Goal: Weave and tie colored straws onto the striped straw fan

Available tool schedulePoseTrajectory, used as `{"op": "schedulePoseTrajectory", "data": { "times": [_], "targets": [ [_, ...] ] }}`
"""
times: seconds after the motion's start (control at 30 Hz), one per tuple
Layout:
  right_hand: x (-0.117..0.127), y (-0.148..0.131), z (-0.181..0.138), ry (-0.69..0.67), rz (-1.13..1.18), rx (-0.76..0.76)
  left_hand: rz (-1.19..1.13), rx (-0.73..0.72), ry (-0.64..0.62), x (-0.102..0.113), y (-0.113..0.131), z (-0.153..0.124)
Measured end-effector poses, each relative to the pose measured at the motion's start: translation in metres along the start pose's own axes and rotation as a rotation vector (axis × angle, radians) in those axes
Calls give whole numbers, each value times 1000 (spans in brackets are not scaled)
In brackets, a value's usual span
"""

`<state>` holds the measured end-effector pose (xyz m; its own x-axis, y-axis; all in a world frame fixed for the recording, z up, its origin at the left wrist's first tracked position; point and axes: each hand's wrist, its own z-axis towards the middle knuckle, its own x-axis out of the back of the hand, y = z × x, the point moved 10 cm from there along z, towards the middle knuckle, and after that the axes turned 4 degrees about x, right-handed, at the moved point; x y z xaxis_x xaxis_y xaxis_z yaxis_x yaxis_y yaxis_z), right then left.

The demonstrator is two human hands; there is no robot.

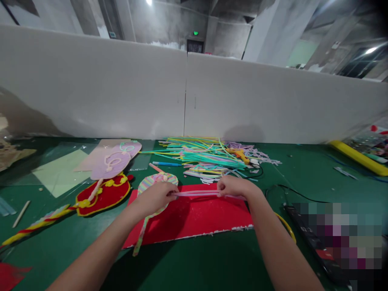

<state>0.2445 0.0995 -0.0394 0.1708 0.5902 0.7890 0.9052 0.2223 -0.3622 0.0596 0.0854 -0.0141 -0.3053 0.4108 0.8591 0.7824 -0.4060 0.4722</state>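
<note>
My left hand [161, 195] and my right hand [233, 186] pinch the two ends of a small bundle of thin pink strands, which look like pipe cleaners [197, 193]. The bundle stretches level between them, above a red board [197, 218] with a ragged white front edge. Some strand ends stick out past my right hand. Partly hidden by my left hand is a striped pastel fan [144, 184], its handle pointing toward me.
Behind the board lies a heap of coloured pipe cleaners [200, 151] with an orange glue gun [238, 154]. Left are a purple fan [117, 161], a red fan [103, 196] and pale green paper [60, 171]. A phone [315, 246] and a yellow bar [359, 157] are right. A white partition [121, 89] stands behind.
</note>
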Motion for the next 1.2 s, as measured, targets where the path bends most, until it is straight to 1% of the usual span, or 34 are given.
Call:
{"op": "schedulePoseTrajectory", "data": {
  "times": [0.2,0.4,0.53,0.6,0.7,0.83,0.9,0.93,1.0,1.07,1.13,1.17,1.2],
  "targets": [
    [-1,2,1,4,31,-8,43,52,42,7,-8,2],
    [-2,2,4,-1,85,30,24,129,17,11,-11,-4],
    [-2,2,4,-13,102,30,33,155,-15,11,-13,-6],
    [-2,3,4,-3,103,29,49,185,-11,14,-16,-8],
    [-2,7,4,11,101,24,109,244,34,23,-17,-10],
    [0,9,4,31,90,35,215,289,111,34,-8,-16],
    [5,6,5,86,77,62,242,302,91,32,-3,-19],
    [10,4,6,139,71,81,246,286,69,28,2,-22],
    [24,-3,6,291,54,125,214,160,-2,17,18,-26],
    [40,-10,7,461,41,163,180,62,-122,3,30,-35],
    [51,-15,11,585,32,196,185,72,-217,-5,30,-44],
    [56,-17,16,620,29,212,204,86,-230,-5,30,-48],
    [61,-19,21,647,19,233,223,102,-217,-1,31,-50]
  ]
}}
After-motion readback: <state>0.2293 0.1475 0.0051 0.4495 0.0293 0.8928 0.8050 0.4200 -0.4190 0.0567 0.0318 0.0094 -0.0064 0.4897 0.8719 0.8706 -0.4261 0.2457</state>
